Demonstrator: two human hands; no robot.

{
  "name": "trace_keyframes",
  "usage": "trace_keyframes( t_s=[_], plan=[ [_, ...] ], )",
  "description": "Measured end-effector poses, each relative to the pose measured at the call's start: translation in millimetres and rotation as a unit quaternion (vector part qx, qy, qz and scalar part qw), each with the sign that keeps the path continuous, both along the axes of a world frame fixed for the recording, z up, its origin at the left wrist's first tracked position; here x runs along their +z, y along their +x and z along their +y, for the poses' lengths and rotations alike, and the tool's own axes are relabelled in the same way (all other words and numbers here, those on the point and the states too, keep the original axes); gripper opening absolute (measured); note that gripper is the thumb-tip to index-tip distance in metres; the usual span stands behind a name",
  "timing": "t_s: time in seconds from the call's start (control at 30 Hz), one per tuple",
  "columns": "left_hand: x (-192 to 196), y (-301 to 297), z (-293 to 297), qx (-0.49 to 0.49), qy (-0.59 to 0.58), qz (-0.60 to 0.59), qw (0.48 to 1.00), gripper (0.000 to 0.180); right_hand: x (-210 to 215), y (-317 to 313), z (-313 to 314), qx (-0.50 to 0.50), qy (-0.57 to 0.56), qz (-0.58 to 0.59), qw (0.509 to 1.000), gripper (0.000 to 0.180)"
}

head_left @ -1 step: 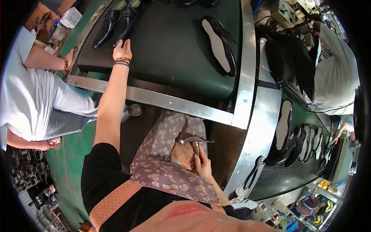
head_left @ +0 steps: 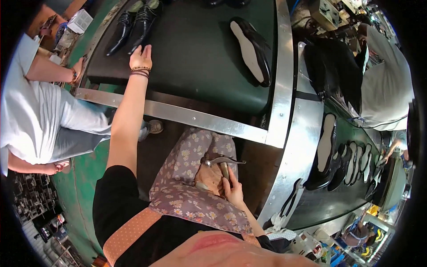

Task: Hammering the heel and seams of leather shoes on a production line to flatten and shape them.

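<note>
My left arm stretches out over the dark green belt [head_left: 195,58]. My left hand [head_left: 141,60], with bracelets at the wrist, has its palm turned up and fingers extended. Its fingertips are at the toe of the nearer of a pair of black lace-up shoes [head_left: 144,22]; whether they press on it I cannot tell. The other shoe of the pair [head_left: 119,38] lies just left. My right hand [head_left: 234,188] is wrapped round the handle of a hammer [head_left: 226,171], which rests on a tan pad [head_left: 208,178] in my lap, over a flowered apron [head_left: 178,169].
A black shoe [head_left: 251,51] lies on its side on the belt, pale sole showing. A metal rail [head_left: 200,120] edges the belt before me. At right, past a metal frame [head_left: 291,142], several shoes [head_left: 353,164] line another belt. One person [head_left: 35,115] stands left; another [head_left: 382,84] is right.
</note>
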State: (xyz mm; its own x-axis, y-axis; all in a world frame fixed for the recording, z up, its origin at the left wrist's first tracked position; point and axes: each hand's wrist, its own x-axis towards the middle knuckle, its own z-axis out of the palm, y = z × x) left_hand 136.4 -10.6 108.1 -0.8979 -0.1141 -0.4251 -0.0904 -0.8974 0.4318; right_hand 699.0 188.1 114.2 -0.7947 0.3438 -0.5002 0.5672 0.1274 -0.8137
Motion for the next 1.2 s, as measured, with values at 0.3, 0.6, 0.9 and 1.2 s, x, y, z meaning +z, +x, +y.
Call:
trace_keyframes(
  t_s=[0.3,0.6,0.9,1.2],
  plan=[
    [36.4,116.2,184.6,-0.399,-0.155,-0.026,0.903,0.059,-6.9,1.0,6.3,0.03,0.007,0.063,0.998,0.052],
    [59.5,185.8,356.1,-0.184,-0.576,0.055,0.794,0.11,-3.6,7.2,4.3,-0.007,0.037,0.043,0.998,0.052],
    [33.7,128.5,244.5,-0.311,-0.272,0.148,0.898,0.039,-30.6,7.3,4.1,-0.005,0.001,0.049,0.999,0.052],
    [108.8,225.3,62.4,-0.518,-0.027,0.011,0.855,0.041,-17.9,10.1,-1.3,-0.06,-0.099,0.158,0.981,0.048]
  ],
)
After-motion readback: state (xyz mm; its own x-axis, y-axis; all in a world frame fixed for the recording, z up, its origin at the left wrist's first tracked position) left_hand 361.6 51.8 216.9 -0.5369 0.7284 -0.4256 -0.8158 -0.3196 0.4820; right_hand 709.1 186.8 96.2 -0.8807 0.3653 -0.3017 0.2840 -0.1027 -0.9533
